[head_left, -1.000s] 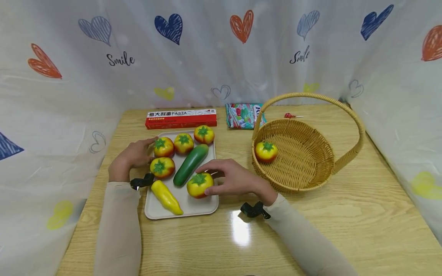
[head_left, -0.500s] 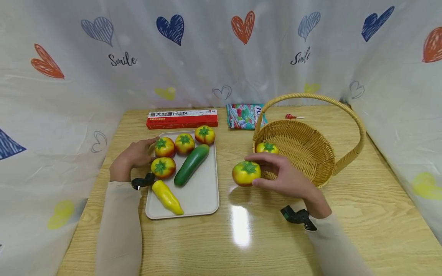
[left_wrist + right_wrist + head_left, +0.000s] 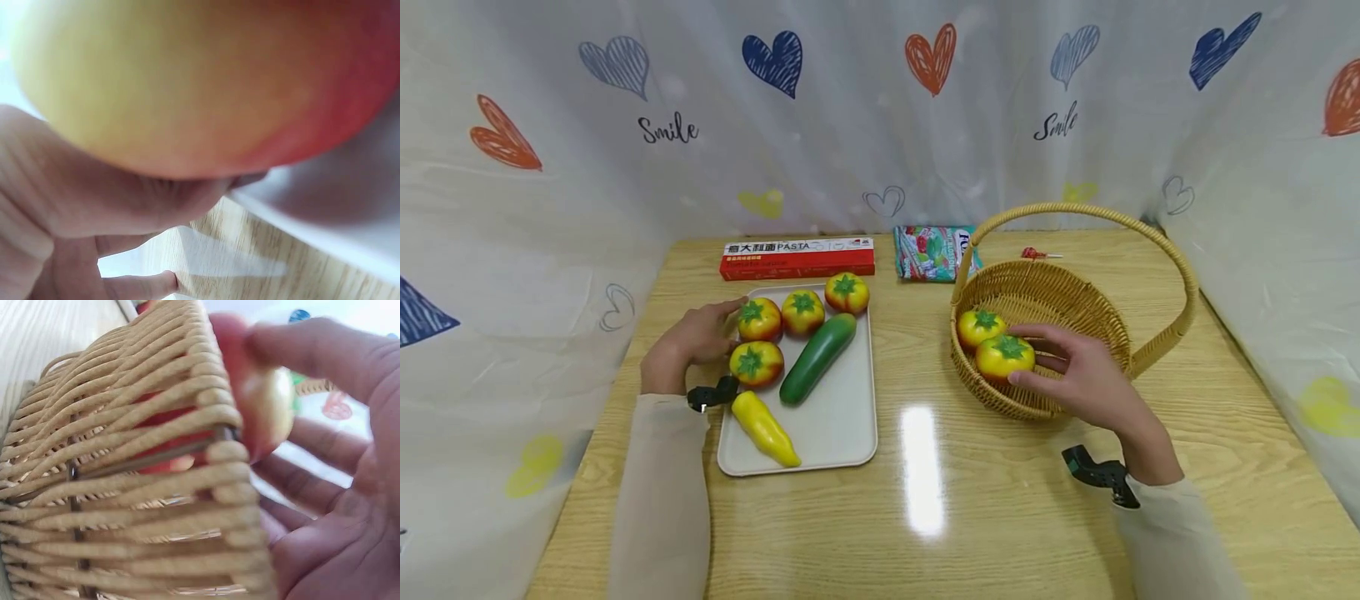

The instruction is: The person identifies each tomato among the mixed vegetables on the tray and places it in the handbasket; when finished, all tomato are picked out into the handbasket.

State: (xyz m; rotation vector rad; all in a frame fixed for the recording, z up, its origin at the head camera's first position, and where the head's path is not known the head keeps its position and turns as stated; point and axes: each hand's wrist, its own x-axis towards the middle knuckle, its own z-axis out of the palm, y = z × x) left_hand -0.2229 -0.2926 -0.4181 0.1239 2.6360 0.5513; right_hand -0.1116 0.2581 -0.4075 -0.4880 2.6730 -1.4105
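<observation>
My right hand [image 3: 1078, 371] pinches a yellow-red tomato [image 3: 1004, 357] with a green star-shaped top, thumb in front and fingers behind. It is inside the front left rim of the wicker basket [image 3: 1116, 342], beside a second tomato [image 3: 976, 327]. The right wrist view shows the held tomato [image 3: 265, 409] just past the woven wall. My left hand [image 3: 698, 335] rests at the left edge of the white tray [image 3: 842, 433], close to two tomatoes, its thumb [image 3: 181, 203] near the tray rim. On the tray lie several tomatoes, a green cucumber [image 3: 817, 360] and a yellow pepper [image 3: 765, 429].
Behind the tray lies a red and white pasta box [image 3: 797, 259]. A teal candy bag [image 3: 934, 252] and a red lollipop [image 3: 1034, 252] lie at the back. The basket's tall handle [image 3: 1176, 267] arches over it. A curtain with hearts encloses the table.
My right hand has lifted a tomato from the tray's front right and carried it rightward into the basket, next to the tomato there. The left hand has stayed at the tray.
</observation>
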